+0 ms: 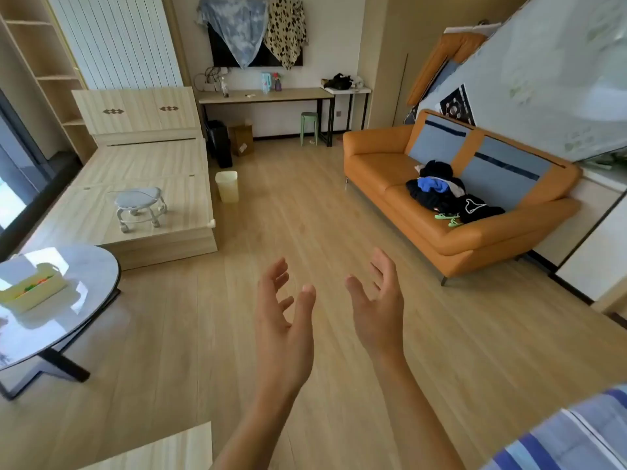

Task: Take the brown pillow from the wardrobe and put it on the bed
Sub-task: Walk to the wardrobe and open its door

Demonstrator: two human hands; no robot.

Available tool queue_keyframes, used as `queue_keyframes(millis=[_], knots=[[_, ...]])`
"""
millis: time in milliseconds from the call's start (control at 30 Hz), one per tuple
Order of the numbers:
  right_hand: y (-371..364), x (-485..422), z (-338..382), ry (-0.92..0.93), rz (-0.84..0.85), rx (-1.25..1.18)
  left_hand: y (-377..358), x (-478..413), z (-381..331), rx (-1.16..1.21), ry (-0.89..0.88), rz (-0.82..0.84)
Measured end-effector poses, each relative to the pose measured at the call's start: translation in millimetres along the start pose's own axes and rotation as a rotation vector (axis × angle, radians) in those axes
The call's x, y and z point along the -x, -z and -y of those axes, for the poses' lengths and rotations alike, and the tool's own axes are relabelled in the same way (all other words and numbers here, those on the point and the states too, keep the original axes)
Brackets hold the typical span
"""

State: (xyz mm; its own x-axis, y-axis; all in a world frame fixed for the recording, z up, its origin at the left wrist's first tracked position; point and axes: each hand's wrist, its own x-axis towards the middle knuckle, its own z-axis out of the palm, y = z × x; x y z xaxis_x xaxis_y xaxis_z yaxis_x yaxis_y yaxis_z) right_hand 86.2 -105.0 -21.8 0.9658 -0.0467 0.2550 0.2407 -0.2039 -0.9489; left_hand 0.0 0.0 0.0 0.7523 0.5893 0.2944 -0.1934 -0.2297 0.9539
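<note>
My left hand (286,320) and my right hand (378,305) are held out in front of me over the wooden floor, palms facing each other, fingers spread, nothing in either. No brown pillow shows anywhere in view. A low wooden platform bed (149,171) without a mattress lies at the left, with a small grey stool (140,206) standing on it. A pale blue mattress (536,76) leans upright at the far right. Tall open shelves (44,62) and white panelled wardrobe doors (118,39) stand behind the platform.
An orange sofa (383,164) with a heap of dark clothes (444,195) lines the right wall. A round glass table (84,276) with a yellow box (30,290) is at the near left. A desk (264,95), green stool (308,127) and bin (226,185) stand farther back.
</note>
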Motion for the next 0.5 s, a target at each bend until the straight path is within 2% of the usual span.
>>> queue_keyframes(millis=[167, 367, 500], knots=[[-4, -7, -20, -0.079, 0.014, -0.019, -3, -12, 16, 0.029, 0.064, 0.011], [-27, -52, -31, -0.080, 0.020, -0.034, -17, -52, 32, 0.034, 0.086, 0.016], [-56, -97, -41, -0.087, 0.107, -0.040, -35, -93, 47, 0.015, 0.094, 0.010]])
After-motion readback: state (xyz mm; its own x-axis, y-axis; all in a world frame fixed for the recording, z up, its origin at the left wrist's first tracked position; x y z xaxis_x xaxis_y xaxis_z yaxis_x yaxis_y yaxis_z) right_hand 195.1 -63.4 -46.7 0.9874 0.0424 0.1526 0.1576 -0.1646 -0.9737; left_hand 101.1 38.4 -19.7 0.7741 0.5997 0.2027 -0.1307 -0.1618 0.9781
